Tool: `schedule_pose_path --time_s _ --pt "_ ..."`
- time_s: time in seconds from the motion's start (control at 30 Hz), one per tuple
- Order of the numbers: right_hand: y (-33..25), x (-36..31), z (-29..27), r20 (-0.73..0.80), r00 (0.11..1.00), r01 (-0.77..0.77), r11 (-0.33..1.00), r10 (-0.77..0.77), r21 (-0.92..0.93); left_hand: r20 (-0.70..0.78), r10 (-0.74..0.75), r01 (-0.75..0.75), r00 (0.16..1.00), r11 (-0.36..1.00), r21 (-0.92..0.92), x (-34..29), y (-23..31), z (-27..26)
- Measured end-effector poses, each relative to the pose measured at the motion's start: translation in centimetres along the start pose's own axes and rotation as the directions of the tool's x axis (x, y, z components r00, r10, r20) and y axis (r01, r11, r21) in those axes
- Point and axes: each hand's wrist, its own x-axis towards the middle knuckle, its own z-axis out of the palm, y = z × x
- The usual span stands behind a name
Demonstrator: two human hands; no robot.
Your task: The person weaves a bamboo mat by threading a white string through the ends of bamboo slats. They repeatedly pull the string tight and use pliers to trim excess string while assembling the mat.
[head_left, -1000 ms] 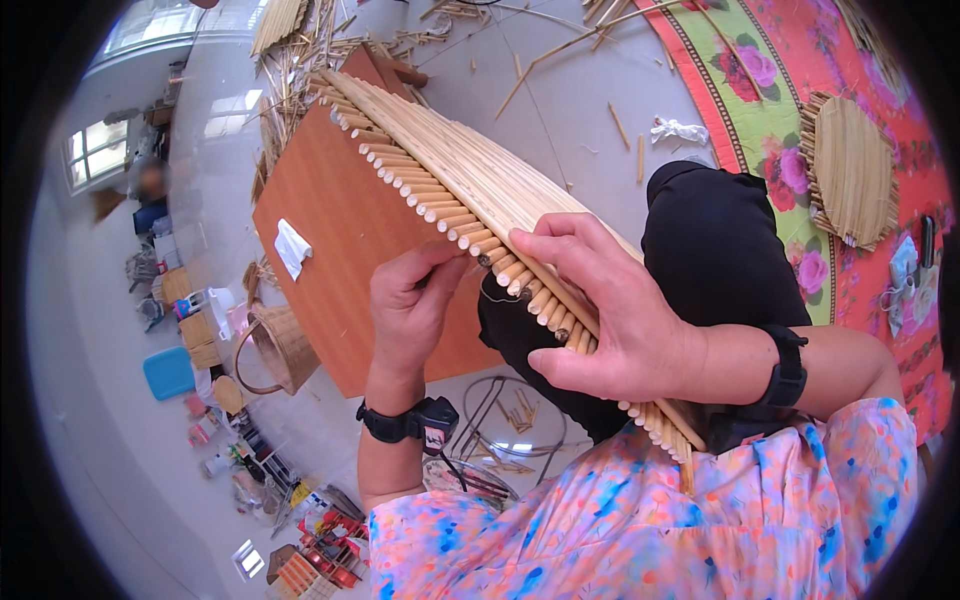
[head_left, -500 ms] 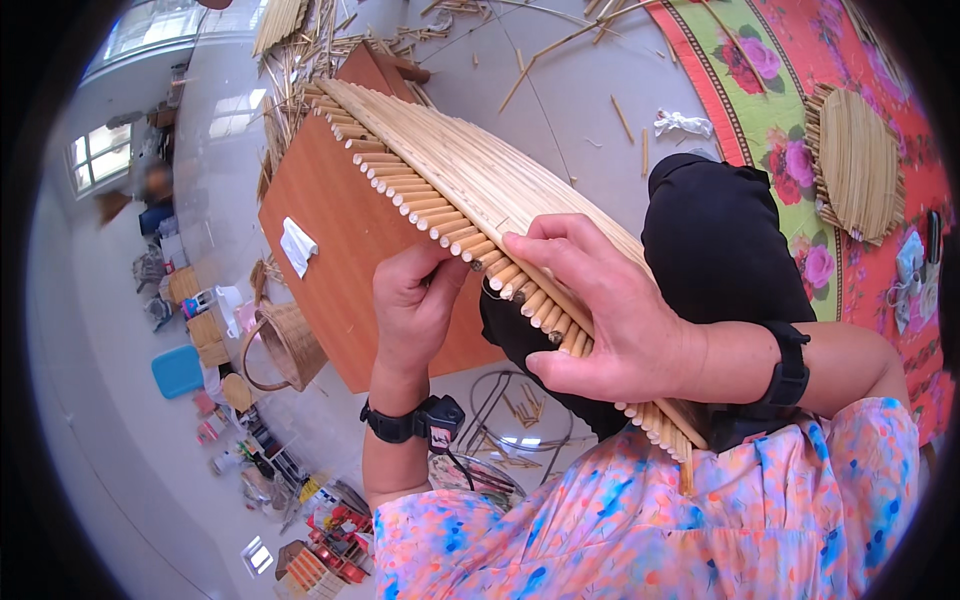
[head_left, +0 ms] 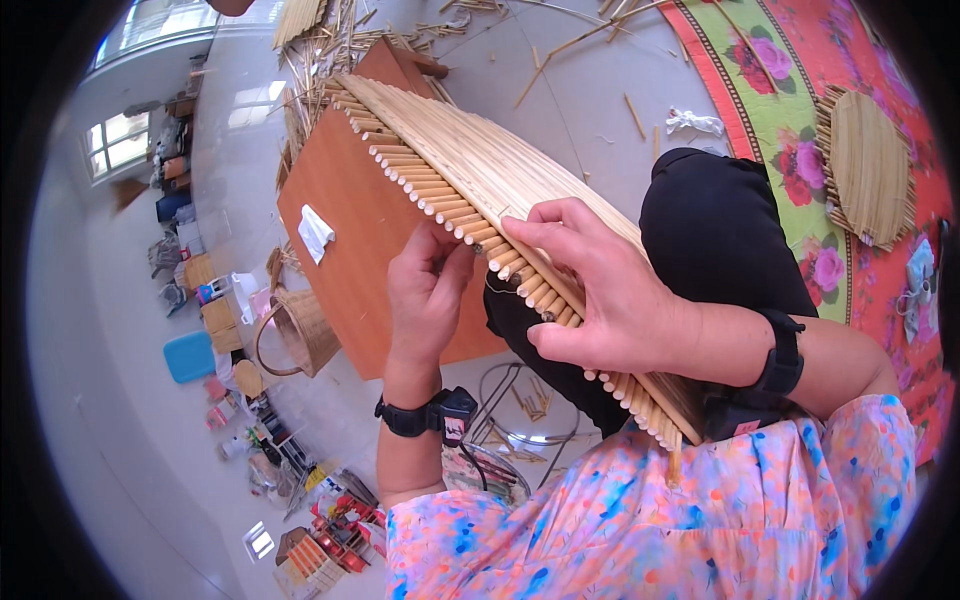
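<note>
Okay, I'd steady the stalk panel (head_left: 510,160): right hand (head_left: 630,310) grips it; left hand (head_left: 425,290) pinches at its edge, on what unclear.

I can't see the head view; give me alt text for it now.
The right hand grips a panel of pale sticks over black trousers; the left hand, fingers curled, is at stick ends along its edge. A brown tabletop is at left; at right, another stick panel lies on floral cloth.
</note>
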Motion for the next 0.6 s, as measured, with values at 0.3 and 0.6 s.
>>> schedule_pose_path --time_s 0.3,0.6 --pt "0.0 -0.3 -0.1 0.058 0.998 0.025 0.999 -0.023 -0.036 -0.039 -0.025 0.026 0.999 1.0 0.017 0.0 1.8 1.5" --pt "0.2 -0.7 0.4 0.058 0.995 0.083 0.995 -0.08 -0.059 -0.127 -0.045 0.029 0.991 0.992 -0.125 -0.7 2.3 2.5"
